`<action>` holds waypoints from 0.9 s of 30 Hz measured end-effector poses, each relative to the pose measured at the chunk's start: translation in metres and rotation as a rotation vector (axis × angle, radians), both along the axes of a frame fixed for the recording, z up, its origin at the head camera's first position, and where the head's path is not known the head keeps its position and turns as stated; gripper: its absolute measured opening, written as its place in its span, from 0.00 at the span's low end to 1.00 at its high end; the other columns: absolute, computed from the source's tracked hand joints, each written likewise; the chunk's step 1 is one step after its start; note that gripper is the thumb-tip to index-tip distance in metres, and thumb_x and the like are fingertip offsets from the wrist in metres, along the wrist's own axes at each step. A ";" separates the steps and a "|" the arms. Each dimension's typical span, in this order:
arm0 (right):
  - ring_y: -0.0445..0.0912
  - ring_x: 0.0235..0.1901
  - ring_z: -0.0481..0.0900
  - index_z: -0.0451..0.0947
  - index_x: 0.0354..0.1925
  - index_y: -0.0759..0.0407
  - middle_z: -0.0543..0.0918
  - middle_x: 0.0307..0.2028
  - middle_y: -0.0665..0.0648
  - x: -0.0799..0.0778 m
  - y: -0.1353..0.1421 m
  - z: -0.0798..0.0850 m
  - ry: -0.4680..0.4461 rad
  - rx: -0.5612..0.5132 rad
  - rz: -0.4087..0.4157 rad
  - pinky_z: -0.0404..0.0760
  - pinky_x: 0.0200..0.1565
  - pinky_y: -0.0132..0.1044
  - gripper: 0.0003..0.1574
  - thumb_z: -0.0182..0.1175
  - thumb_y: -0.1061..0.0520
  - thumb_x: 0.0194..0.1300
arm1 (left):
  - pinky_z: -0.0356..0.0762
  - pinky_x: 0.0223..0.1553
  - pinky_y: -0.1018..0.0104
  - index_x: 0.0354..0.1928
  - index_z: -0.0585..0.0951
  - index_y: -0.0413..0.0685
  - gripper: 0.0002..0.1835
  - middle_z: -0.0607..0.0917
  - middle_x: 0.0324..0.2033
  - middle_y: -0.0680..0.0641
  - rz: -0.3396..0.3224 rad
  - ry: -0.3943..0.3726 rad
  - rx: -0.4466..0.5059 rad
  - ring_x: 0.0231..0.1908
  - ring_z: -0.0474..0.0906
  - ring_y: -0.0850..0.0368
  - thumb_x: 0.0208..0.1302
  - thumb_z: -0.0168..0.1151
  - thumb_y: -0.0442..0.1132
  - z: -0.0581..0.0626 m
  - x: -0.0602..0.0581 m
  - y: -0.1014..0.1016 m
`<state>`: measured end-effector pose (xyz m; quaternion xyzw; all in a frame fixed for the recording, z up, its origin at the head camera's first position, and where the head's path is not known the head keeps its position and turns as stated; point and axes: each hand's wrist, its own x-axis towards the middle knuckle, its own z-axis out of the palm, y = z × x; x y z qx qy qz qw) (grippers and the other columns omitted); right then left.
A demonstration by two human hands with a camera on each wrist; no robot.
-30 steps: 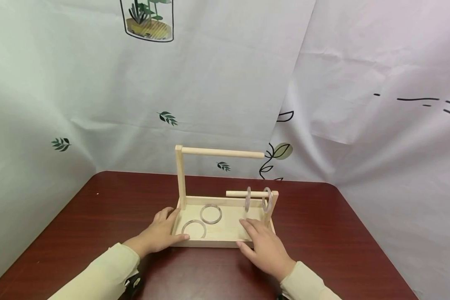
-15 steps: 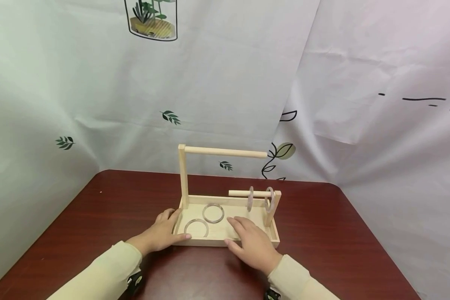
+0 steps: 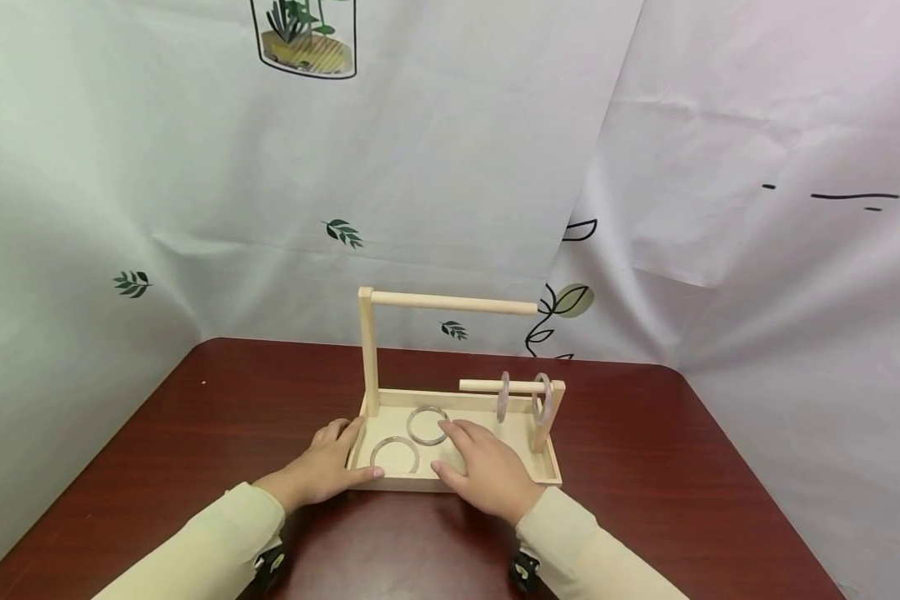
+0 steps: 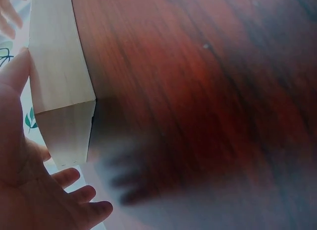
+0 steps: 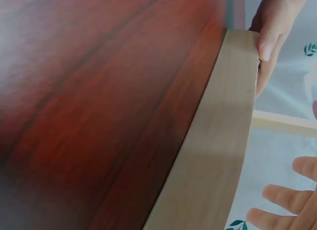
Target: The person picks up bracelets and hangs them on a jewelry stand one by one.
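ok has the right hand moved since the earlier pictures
Yes: against the tray in the head view, the right hand has moved left, away from the short post and toward the farther loose ring.

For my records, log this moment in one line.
left hand: touching tray | right hand: over tray | rings: two in tray, two on lower bar

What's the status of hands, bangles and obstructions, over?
Left hand on front left corner of wooden tray. Right hand over tray, fingertips at farther loose bangle, contact unclear. Nearer bangle lies in tray too; two bangles hang on lower peg. No visible obstruction.
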<state>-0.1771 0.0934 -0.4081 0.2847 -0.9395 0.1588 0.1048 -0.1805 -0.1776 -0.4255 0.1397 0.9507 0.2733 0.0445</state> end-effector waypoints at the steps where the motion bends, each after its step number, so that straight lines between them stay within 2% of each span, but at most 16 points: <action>1: 0.51 0.59 0.74 0.69 0.66 0.54 0.76 0.59 0.59 -0.001 -0.002 0.001 -0.013 -0.004 0.001 0.74 0.56 0.47 0.36 0.56 0.40 0.65 | 0.63 0.57 0.35 0.72 0.58 0.35 0.53 0.62 0.62 0.25 0.000 -0.002 0.000 0.64 0.56 0.26 0.54 0.67 0.63 0.000 0.000 0.000; 12: 0.50 0.61 0.72 0.65 0.69 0.51 0.74 0.62 0.56 -0.013 -0.024 0.015 -0.105 -0.016 0.012 0.74 0.55 0.48 0.41 0.58 0.37 0.63 | 0.63 0.57 0.34 0.73 0.56 0.37 0.54 0.63 0.61 0.25 0.006 -0.022 -0.025 0.63 0.58 0.25 0.56 0.63 0.65 -0.001 0.003 -0.002; 20: 0.51 0.63 0.71 0.65 0.69 0.56 0.73 0.63 0.57 -0.025 -0.038 0.020 -0.189 -0.022 0.028 0.72 0.58 0.47 0.44 0.60 0.37 0.62 | 0.64 0.57 0.36 0.74 0.55 0.40 0.53 0.66 0.59 0.26 0.002 -0.026 -0.049 0.62 0.60 0.27 0.57 0.61 0.67 -0.003 0.002 -0.002; 27: 0.53 0.62 0.71 0.66 0.68 0.57 0.74 0.62 0.60 -0.034 -0.048 0.022 -0.284 -0.022 0.000 0.72 0.58 0.48 0.46 0.65 0.39 0.58 | 0.67 0.55 0.38 0.73 0.56 0.40 0.52 0.70 0.54 0.30 -0.006 -0.007 -0.070 0.58 0.64 0.31 0.56 0.62 0.66 -0.001 0.002 -0.001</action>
